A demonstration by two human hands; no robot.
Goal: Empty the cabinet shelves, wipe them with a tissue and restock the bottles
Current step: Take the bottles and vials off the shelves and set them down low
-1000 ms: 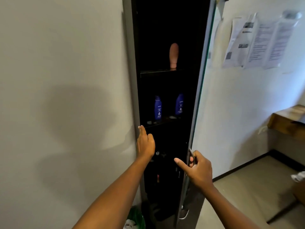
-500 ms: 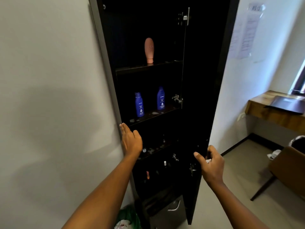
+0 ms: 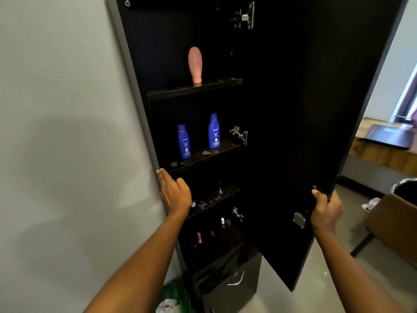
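Opening step: our right hand [image 3: 326, 213] grips the cabinet door [image 3: 304, 132] edge, left hand [image 3: 174, 195] flat, unclenched on the frame; next, lift pink bottle [image 3: 195, 64] at 12 o'clock

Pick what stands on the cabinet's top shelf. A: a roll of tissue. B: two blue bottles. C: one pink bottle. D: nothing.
C: a single pink bottle stands cap-down on the top shelf; the two blue bottles stand one shelf lower.

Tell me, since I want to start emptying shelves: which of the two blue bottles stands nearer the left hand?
The left blue bottle, toward the shelf's front edge. The other blue bottle stands further right and back, near the hinge. The left hand rests flat on the cabinet's left edge.
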